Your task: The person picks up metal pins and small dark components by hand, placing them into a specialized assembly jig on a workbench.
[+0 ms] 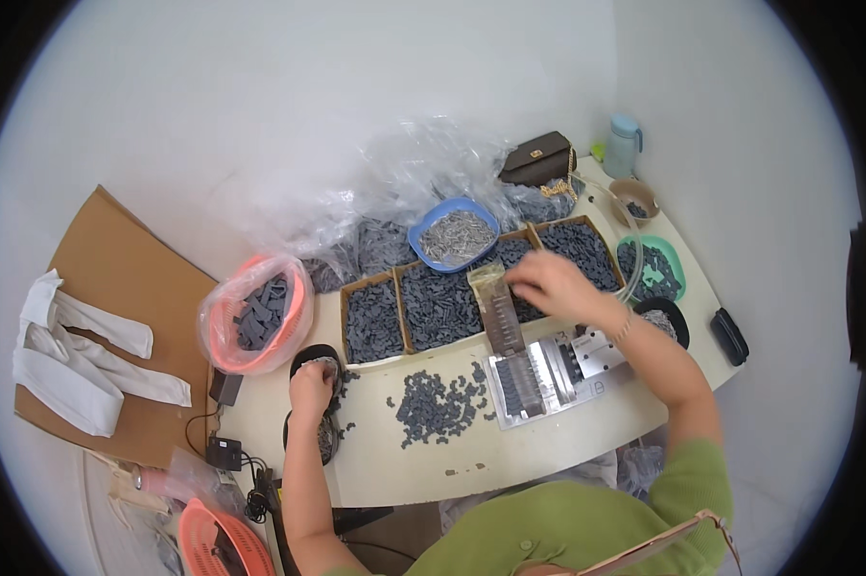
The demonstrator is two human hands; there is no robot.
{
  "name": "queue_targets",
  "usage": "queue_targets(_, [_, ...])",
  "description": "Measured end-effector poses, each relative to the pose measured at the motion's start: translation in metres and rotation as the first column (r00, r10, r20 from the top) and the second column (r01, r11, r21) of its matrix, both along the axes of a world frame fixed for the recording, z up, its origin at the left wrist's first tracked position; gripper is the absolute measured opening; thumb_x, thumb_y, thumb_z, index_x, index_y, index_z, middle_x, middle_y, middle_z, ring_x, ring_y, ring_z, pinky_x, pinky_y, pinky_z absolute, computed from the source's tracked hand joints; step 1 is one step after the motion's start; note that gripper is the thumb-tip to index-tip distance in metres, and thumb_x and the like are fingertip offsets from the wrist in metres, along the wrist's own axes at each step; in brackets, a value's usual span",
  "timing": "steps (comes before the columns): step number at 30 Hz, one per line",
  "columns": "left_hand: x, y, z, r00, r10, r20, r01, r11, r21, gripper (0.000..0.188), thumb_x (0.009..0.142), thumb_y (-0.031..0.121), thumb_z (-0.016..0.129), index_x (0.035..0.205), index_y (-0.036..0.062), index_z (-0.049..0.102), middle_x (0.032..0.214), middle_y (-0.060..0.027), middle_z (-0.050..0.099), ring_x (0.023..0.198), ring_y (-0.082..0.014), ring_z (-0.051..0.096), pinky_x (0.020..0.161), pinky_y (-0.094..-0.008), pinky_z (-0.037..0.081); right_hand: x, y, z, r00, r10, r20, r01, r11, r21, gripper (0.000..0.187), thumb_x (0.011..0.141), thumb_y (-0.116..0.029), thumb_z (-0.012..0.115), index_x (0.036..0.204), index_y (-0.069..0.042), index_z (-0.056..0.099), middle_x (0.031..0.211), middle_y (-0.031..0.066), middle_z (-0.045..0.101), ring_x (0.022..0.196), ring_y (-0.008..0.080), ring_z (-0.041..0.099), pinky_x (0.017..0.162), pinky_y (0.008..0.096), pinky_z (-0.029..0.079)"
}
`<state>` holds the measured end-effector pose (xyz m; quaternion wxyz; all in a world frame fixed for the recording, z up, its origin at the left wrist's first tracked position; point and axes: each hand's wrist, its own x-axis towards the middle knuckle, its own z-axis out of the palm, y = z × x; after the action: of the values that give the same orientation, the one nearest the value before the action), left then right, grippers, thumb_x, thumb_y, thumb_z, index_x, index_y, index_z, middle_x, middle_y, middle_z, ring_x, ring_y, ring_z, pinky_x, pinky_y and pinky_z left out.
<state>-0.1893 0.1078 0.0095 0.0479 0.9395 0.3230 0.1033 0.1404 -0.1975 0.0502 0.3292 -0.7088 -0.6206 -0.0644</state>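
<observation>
My left hand (pixel 312 392) dips its closed fingertips into a small black dish (pixel 325 351) at the left of the table; what they pinch is hidden. A second black dish (pixel 327 440) with small grey pieces sits just below it. My right hand (pixel 554 286) is over the divided box, fingers drawn together beside a clear ruled plastic chute (pixel 497 312). Whether it holds anything is too small to tell. The chute slopes down to a silver metal fixture (pixel 557 370) lying on the table. Between my hands lies a loose heap of small dark grey parts (pixel 439 407).
Behind the heap stands a divided cardboard box (pixel 402 317) full of grey parts, a blue basin (pixel 414 240) of metal pins on its rim. A pink basket (pixel 220 336) is at left. At right are a green tray (pixel 677 269), a black case (pixel 728 336) and a blue jug (pixel 623 149).
</observation>
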Motion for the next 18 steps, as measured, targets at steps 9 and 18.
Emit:
queue_targets(9, [-0.003, 0.004, 0.001, 0.996, 0.054, 0.072, -0.052, 0.998, -0.03, 0.007, 0.078, 0.011, 0.064, 0.083, 0.0057, 0.064, 0.082, -0.0138, 0.061, 0.081, -0.0349, 0.061, 0.069, -0.0455, 0.049, 0.05, 0.139, 0.003, 0.988, -0.148, 0.051, 0.152, 0.839, -0.522, 0.017, 0.073, -0.02, 0.072, 0.085, -0.008, 0.071, 0.092, 0.0122, 0.07, 0.089, 0.0296, 0.066, 0.074, 0.0416, 0.052])
queue_targets(18, [0.019, -0.051, 0.013, 0.925, -0.082, 0.372, 0.086, 0.996, 0.006, 0.005, 0.087, 0.009, 0.058, 0.089, 0.0041, 0.058, 0.083, -0.0142, 0.06, 0.08, -0.0361, 0.06, 0.067, -0.0442, 0.048, 0.047, 0.165, -0.011, 0.986, -0.092, 0.137, 0.156, 0.798, -0.583, 0.017, 0.075, -0.013, 0.063, 0.086, -0.002, 0.07, 0.103, 0.0203, 0.067, 0.097, 0.0346, 0.064, 0.081, 0.0443, 0.052])
